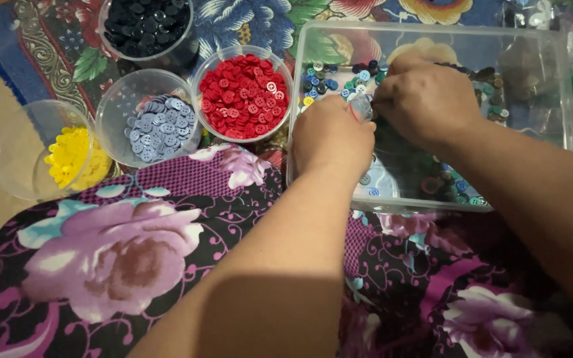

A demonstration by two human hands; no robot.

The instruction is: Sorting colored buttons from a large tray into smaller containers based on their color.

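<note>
Both hands are down in the clear rectangular plastic tub [552,79], which sits on the flowered cloth and holds the loose mixed buttons [339,83], blue, green and dark. The left hand [331,136] rests over the tub's near-left wall, fingers curled in; it seems to steady a small clear thing [361,107] at its fingertips, though I cannot tell quite what it is. The right hand [426,99] is knuckles-up just beside it, fingers bunched down into the pile; whether they pinch a button is hidden from here.

Left of the tub stand the round clear cups: red buttons [243,96] nearest, then pale blue-grey buttons [157,127], yellow buttons [74,158] furthest left, and black buttons [144,26] beyond them.

To do this well, I'd judge: pick one colour at a time, pinch lightly with thumb and forefinger, and keep the left hand still so nothing spills over the tub wall.
</note>
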